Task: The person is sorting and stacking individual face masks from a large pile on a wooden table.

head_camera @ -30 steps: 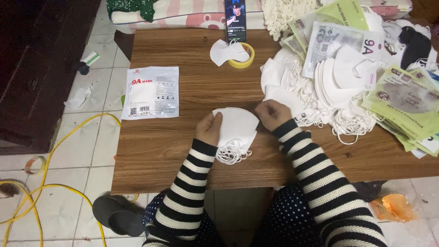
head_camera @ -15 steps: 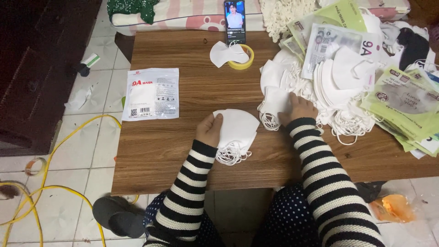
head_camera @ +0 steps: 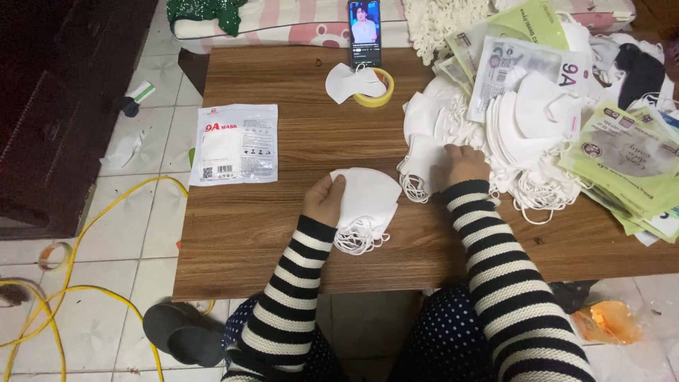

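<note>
A low wooden surface point(head_camera: 283, 233) stands on a pale tiled floor point(head_camera: 92, 297). Near its front edge, about the middle, lies a small stack of white face masks point(head_camera: 371, 205), ear loops spilling toward the person. The left hand point(head_camera: 324, 200) grips the stack's left side, fingers curled on it. The right hand point(head_camera: 463, 164) rests, fingers bent, on one mask at the edge of the loose mask heap point(head_camera: 488, 120) that fills the right half; whether it pinches that mask, I cannot tell. Green and white mask packets point(head_camera: 622, 155) overlap the heap at the right edge. A sealed flat packet point(head_camera: 235, 143) lies by the left edge. At the back edge a phone point(head_camera: 365, 32) stands behind a yellow tape roll point(head_camera: 375, 90) with a mask on it
</note>
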